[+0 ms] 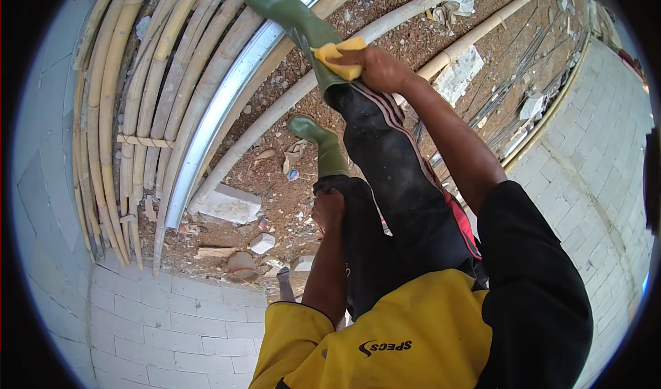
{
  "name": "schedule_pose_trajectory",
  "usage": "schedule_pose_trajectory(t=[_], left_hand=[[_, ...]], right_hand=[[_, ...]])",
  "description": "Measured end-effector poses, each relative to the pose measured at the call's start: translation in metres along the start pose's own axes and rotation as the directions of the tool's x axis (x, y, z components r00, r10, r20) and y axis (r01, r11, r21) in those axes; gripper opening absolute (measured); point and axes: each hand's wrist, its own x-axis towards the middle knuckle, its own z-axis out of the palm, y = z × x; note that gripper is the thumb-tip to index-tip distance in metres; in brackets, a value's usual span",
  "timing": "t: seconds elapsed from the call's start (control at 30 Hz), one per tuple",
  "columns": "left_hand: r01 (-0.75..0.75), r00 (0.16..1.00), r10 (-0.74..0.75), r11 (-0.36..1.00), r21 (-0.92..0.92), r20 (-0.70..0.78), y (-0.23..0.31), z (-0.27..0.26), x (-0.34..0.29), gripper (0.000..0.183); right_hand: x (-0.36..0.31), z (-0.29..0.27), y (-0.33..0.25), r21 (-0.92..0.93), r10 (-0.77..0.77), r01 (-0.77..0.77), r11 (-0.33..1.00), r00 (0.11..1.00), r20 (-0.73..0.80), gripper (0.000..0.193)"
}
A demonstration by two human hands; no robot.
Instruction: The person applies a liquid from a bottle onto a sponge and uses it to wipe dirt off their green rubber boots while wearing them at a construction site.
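Observation:
My right hand [385, 69] is closed round a soft yellow sponge [348, 48], pressed to the upper shaft of a green rubber boot [292, 20]. That boot is on my right leg, which is stretched out and raised toward the far side. Black trousers [385, 158] with pale side stripes meet the boot's top. The other green rubber boot [323, 144] is on my left foot, down on the dirt. My left hand [329, 208] grips the black trouser leg near the left knee, just below the boot top; its fingertips are partly hidden.
Long bamboo poles [148, 113] lie stacked at the left, with a shiny metal channel [217, 107] beside them. Broken block pieces [227, 204], stones and litter cover the dirt [275, 175]. Thin rods [530, 65] lie at the right. Grey block walls [592, 141] flank the area.

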Motion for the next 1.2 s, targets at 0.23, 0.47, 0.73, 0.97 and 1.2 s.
schedule_pose_trajectory(t=[0.23,0.47,0.73,0.97,1.2], left_hand=[[-0.176,0.982,0.159,0.967,-0.182,-0.104,-0.08,-0.008,-0.019,0.074],[-0.427,0.864,0.407,0.904,-0.002,-0.296,-0.264,-0.04,-0.055,0.038],[-0.412,0.829,0.191,0.844,-0.343,-0.526,-0.246,-0.131,-0.137,0.053],[-0.396,0.413,0.879,0.409,-0.822,0.239,0.134,-0.129,-0.409,0.099],[-0.737,0.088,0.914,0.327,-0.591,0.396,0.322,-0.052,-0.505,0.097]], right_hand=[[-0.146,-0.131,0.024,0.679,0.368,-0.457,0.574,0.885,0.284,0.044],[-0.441,-0.116,0.058,0.287,0.842,-0.811,0.51,0.539,0.024,0.049],[-0.44,-0.113,-0.011,0.238,0.446,-0.409,0.881,0.55,-0.706,0.054],[-0.408,-0.253,-0.09,-0.045,0.047,-0.257,0.965,0.34,-0.939,0.049],[-0.45,-0.286,-0.044,0.601,0.776,0.799,0.0,0.379,-0.504,0.037]])
